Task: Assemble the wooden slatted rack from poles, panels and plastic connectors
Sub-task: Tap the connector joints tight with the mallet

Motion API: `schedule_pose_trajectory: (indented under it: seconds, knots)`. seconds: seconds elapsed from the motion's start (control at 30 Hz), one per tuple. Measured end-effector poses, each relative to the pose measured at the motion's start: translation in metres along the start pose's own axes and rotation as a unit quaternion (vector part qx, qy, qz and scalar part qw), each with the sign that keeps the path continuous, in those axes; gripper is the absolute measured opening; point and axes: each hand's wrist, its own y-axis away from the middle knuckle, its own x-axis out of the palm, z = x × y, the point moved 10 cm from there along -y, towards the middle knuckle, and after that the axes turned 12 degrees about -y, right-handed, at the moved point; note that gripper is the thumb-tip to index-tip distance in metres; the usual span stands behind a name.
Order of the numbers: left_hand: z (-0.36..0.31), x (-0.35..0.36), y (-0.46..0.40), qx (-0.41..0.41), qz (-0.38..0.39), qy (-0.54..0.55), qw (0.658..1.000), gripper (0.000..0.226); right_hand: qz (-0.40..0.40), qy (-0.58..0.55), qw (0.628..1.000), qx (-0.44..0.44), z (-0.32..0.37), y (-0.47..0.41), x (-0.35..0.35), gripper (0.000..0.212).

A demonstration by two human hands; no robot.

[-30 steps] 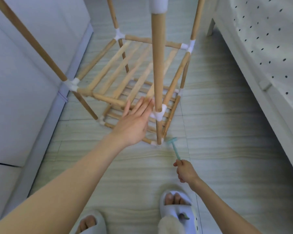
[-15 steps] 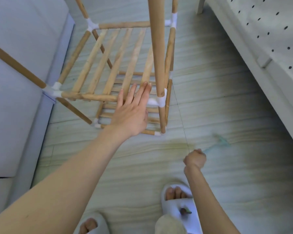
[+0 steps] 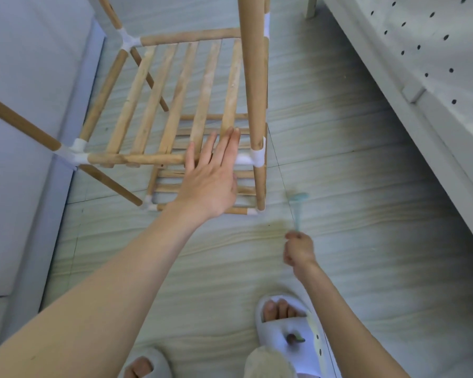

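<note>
Swung back toward near corner: small teal mallet gripped in right hand. Left hand flat, fingers straight, on upper slatted panel. Two tiers joined; upper poles apparently unfinished.

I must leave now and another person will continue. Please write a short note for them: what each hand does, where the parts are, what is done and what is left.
Left hand: open, straight fingers resting on the front rail of the wooden slatted rack, beside the white plastic corner connector.
Right hand: grips a small light-green plastic mallet, blurred, head pointing toward the rack.
Rack stands on the pale wood-grain floor.
Done: two slatted shelves joined to poles.
Left: the poles rise out of view, so what remains above cannot be seen; probably tap that corner tight.
</note>
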Motion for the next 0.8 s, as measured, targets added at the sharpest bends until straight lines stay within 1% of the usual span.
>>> schedule_pose_trajectory:
  seconds: [0.03,0.07,0.1,0.13,0.17,0.2,0.23,0.3,0.33,0.4,0.57,0.7,0.8]
  knots:
    - [0.0,0.0,-0.001,0.0,0.0,-0.001,1.0,0.071,-0.041,-0.017,0.999,0.009,0.0,-0.003,-0.012,0.026]
    - [0.0,0.0,-0.001,-0.001,-0.001,0.0,1.0,0.071,-0.038,-0.007,0.999,0.03,-0.002,-0.002,-0.012,0.029]
    - [-0.001,-0.001,-0.001,-0.002,-0.003,0.003,1.0,0.071,0.012,0.033,0.998,0.055,-0.008,0.006,-0.002,0.03]
    - [-0.001,-0.001,-0.001,0.0,-0.006,0.005,1.0,0.07,0.086,0.073,0.99,0.082,-0.021,0.014,0.014,0.03]
    - [-0.001,-0.002,-0.001,0.002,-0.012,0.005,1.0,0.068,0.137,0.081,0.982,0.099,-0.03,0.023,0.024,0.028]
    - [-0.001,-0.004,-0.001,0.007,-0.023,0.002,1.0,0.064,0.15,0.06,0.98,0.112,-0.033,0.026,0.027,0.028]
    - [-0.001,-0.007,-0.001,0.012,-0.039,-0.004,0.999,0.056,0.133,0.026,0.985,0.109,-0.028,0.023,0.023,0.028]
    - [-0.002,-0.016,-0.001,0.019,-0.08,-0.018,0.996,0.041,0.076,-0.018,0.994,0.072,-0.011,0.013,0.008,0.028]
    - [-0.002,-0.019,-0.002,0.02,-0.093,-0.02,0.995,0.038,0.063,-0.038,0.995,0.064,-0.006,0.011,0.005,0.028]
    - [-0.003,-0.02,-0.004,0.024,-0.099,-0.013,0.995,0.036,0.067,-0.064,0.994,0.056,-0.001,0.01,0.006,0.027]
    - [-0.001,-0.027,-0.013,0.02,-0.103,0.027,0.994,0.034,0.092,-0.067,0.994,0.004,0.029,0.005,0.018,0.027]
    - [0.011,-0.066,-0.015,0.026,-0.158,0.056,0.985,0.032,0.092,-0.086,0.992,-0.025,0.073,0.0,0.025,0.029]
    - [0.027,-0.105,-0.015,0.036,-0.188,0.07,0.979,0.031,0.133,-0.127,0.982,-0.033,0.111,0.01,0.036,0.031]
